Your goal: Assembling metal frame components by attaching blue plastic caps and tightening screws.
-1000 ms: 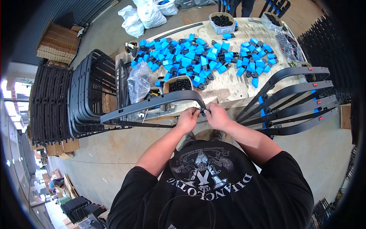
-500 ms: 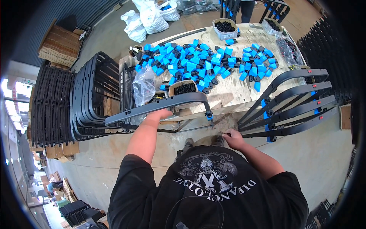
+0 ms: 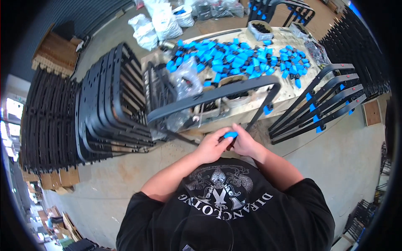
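A small blue plastic piece with a dark part (image 3: 230,134) sits between the hands, in front of the person's chest. The left hand (image 3: 211,147) pinches it, thumb on its blue face; the right hand (image 3: 248,146) presses close from the other side, fingers pointing up, though whether it grips cannot be told. Both elbows are bent, forearms angled inward. A black curved metal frame (image 3: 213,95) stands just beyond the hands, before a pale wooden tabletop (image 3: 289,92) bearing heaped blue-and-black pieces (image 3: 236,62). The black T-shirt (image 3: 146,221) carries white curved lettering (image 3: 228,215) and pale emblems.
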Demonstrator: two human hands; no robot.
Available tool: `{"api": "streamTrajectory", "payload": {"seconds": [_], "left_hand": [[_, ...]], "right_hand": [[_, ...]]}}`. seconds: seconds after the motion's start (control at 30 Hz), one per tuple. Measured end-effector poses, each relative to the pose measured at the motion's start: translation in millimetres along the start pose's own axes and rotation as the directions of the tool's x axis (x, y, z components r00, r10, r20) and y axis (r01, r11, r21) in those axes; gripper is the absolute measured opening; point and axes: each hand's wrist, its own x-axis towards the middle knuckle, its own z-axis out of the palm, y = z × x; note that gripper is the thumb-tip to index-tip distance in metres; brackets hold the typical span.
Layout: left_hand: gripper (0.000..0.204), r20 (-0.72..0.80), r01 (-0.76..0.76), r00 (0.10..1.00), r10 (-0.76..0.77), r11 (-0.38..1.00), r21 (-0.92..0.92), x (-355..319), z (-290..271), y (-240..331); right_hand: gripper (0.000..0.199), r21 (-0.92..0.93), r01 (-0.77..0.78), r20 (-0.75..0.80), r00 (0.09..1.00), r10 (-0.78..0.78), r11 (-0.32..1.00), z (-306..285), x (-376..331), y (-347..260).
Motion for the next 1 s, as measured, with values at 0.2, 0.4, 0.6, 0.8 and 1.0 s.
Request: {"api": "streamTrajectory", "payload": {"seconds": [0.2,0.4,0.6,0.8,1.0], "left_hand": [[0.053,0.016,-0.030,1.000,0.027,0.965,0.260,-103,-99,20],[0.037,0.031,-0.111,0.990,0.137,0.628,0.771,-140,-148,2],[0.029,0.034,0.050,0.992,-0.119,0.639,0.767,-163,-175,-19],[0.026,0.010,0.009,1.000,-0.022,0.702,0.712,-174,-188,-53],[0.022,0.068,-0.124,0.992,0.105,0.900,0.418,-176,-203,-72]], "right_hand": [[0.065,0.340,0.041,-0.044,0.999,-0.028,0.939,127,44,29],[0.074,0.216,0.008,0.037,0.999,-0.017,0.976,186,75,60],[0.077,0.101,-0.077,0.062,0.996,0.071,0.992,203,110,93],[0.067,0.091,-0.124,-0.059,0.990,0.130,0.988,214,125,96],[0.053,0.226,-0.140,-0.031,0.988,0.151,0.964,193,132,109]]}}
